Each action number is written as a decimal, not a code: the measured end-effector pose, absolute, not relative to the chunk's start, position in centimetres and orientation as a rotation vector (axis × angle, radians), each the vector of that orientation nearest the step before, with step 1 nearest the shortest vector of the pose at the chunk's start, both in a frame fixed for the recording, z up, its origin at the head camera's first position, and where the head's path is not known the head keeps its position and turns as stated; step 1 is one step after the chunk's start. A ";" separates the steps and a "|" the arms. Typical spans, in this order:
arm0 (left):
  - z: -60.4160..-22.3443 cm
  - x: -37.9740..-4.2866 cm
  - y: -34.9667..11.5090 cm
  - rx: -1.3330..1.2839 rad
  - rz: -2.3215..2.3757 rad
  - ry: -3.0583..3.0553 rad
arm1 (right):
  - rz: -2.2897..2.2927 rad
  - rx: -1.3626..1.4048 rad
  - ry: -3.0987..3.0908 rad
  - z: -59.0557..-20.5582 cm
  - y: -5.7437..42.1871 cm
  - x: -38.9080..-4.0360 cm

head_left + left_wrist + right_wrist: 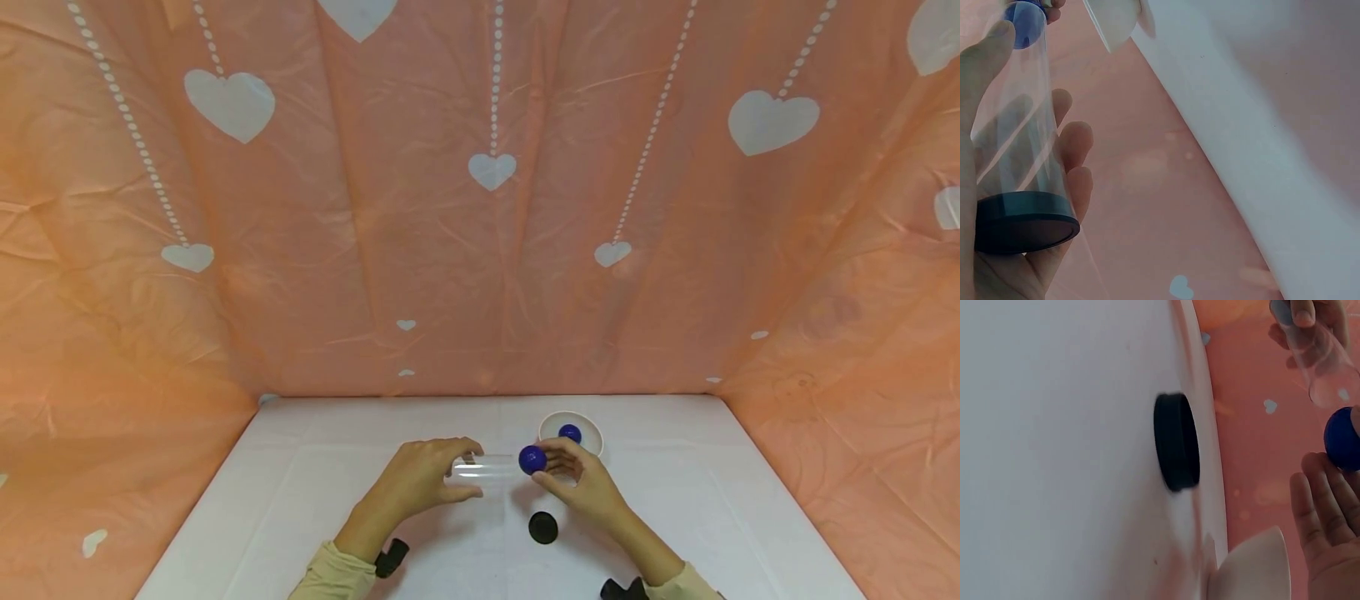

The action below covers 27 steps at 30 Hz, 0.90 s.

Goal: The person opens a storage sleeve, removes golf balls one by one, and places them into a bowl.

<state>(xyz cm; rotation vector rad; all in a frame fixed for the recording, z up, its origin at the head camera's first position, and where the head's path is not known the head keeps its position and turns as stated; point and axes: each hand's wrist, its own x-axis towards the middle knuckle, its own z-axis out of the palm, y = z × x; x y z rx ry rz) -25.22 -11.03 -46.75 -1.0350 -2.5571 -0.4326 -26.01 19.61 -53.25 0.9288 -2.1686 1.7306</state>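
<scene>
A clear plastic tube (491,467) lies on its side in my left hand (431,475), its mouth facing right. The left wrist view shows a black cap (1027,219) on the tube's near end, with fingers and thumb around the clear wall. My right hand (581,483) pinches a shiny blue ball (532,459) between thumb and fingertips, right at the tube's mouth. A second blue ball (570,432) sits in a white bowl (594,427) behind the right hand. On the table below the hands lies a loose black cap (543,527), seen edge-on in the right wrist view.
A white cloth covers the table (660,500). Peach sheeting (450,250) printed with white hearts closes in the back and both sides. Black wrist-camera mounts (392,557) show by both forearms.
</scene>
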 end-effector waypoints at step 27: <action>-47.7 -25.1 -11.3 -1.002 -0.487 -2.604 | 1.384 0.664 -2.292 -52.5 23.0 -28.3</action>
